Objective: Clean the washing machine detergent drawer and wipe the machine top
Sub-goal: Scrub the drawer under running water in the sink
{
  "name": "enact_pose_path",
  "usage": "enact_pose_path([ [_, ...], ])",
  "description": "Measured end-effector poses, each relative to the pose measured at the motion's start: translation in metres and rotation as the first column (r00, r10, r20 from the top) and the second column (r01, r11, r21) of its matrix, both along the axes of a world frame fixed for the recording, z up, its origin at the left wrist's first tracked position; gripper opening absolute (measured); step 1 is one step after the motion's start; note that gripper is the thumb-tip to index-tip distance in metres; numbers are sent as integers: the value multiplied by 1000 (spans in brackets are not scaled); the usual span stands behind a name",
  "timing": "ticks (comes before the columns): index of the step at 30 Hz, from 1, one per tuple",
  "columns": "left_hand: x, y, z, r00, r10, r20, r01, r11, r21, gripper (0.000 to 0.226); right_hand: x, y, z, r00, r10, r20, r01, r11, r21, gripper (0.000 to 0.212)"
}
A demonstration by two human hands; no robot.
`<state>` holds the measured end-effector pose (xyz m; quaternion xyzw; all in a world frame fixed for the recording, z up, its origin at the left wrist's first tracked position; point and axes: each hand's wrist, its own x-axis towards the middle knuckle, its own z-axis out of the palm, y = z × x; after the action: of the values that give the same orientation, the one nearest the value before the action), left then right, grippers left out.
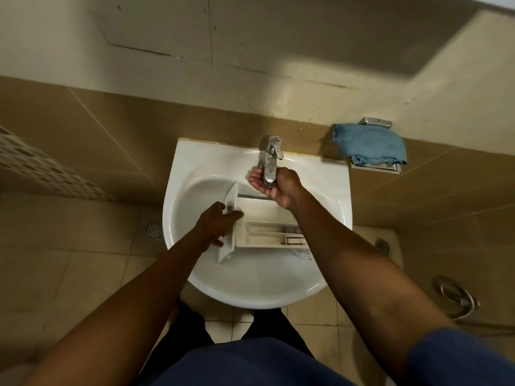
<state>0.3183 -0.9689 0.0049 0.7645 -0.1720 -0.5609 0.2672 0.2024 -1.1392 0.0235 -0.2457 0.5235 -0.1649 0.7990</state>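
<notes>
A white detergent drawer (267, 229) with grimy compartments lies across the basin of a white sink (250, 285). My left hand (220, 224) grips the drawer's front panel at its left end, thumb over the top edge. My right hand (278, 188) is cupped palm-up under the spout of the chrome tap (270, 160), fingers loosely bent around the spout's end. I cannot tell whether water runs. A blue cloth (367, 144) is draped over a metal wall holder to the right of the sink.
Brown wall tiles rise behind the sink, with a cream wall above. Beige floor tiles hold a round drain (153, 229) at left and another drain (382, 245) at right. A coiled metal hose (457, 298) lies at the far right.
</notes>
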Motion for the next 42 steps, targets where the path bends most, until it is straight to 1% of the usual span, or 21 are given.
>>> enact_pose_path([
  [3,-11,-2,-5,990,4,140,-1,1000,-22,57,3,-1,-6,1000,5,7,-5,999,33,37],
  [6,-15,-2,-10,963,-74,260,93,994,-62,56,0,-1,-8,1000,-16,24,15,999,48,41],
  [10,-18,-1,-14,891,-199,408,256,963,-88,46,2,0,-3,984,-101,149,78,985,151,44],
  [12,-18,0,-16,877,-219,428,294,948,-118,43,-1,6,1,985,-83,154,57,985,162,45],
  [14,-18,1,-17,876,-225,426,303,945,-125,41,-8,15,5,998,40,40,-43,996,75,42],
  [16,-18,1,-19,873,-223,434,305,944,-128,41,-14,32,9,965,209,-160,-222,972,-73,35],
  [18,-18,0,-19,868,-227,441,310,943,-124,42,-20,50,7,907,305,-290,-364,914,-178,32],
  [20,-18,0,-19,868,-234,438,312,943,-116,42,-30,65,-1,878,368,-307,-448,858,-252,30],
  [23,-18,0,-19,862,-240,447,321,940,-114,39,-53,60,-12,775,442,-452,-612,703,-361,29],
  [24,-18,0,-19,858,-243,453,328,937,-118,39,-60,51,-14,703,450,-550,-693,607,-389,28],
  [25,-18,0,-18,855,-243,458,331,936,-120,39,-66,41,-15,604,438,-666,-786,463,-409,26],
  [27,-18,1,-18,851,-242,467,332,935,-122,40,-69,31,-16,374,294,-880,-927,109,-358,20],
  [28,-19,1,-19,848,-243,472,335,934,-121,41,-65,32,-19,332,207,-920,-941,5,-339,21],
  [29,-19,0,-19,845,-248,474,339,934,-115,42,-58,38,-22,342,168,-924,-932,-60,-356,26],
  [31,-20,0,-21,843,-244,480,334,936,-111,41,-42,66,-31,410,261,-874,-892,-86,-444,37],
  [32,-21,-1,-22,841,-238,486,333,936,-117,39,-40,82,-37,427,321,-846,-881,-64,-469,41],
  [33,-22,-1,-23,839,-230,494,331,935,-127,36,-43,94,-40,418,329,-847,-881,-82,-466,45],
  [36,-22,0,-25,820,-224,526,343,929,-139,34,-84,94,-50,338,166,-926,-902,-223,-369,56],
  [38,-22,1,-27,819,-223,529,342,930,-137,36,-108,77,-50,267,71,-961,-941,-195,-276,57],
  [41,-22,2,-29,819,-203,537,331,931,-152,37,-96,58,-40,56,10,-998,-990,-133,-57,74],
  [42,-22,1,-29,821,-201,534,327,932,-153,37,-84,59,-40,56,20,-998,-991,-122,-58,75],
])
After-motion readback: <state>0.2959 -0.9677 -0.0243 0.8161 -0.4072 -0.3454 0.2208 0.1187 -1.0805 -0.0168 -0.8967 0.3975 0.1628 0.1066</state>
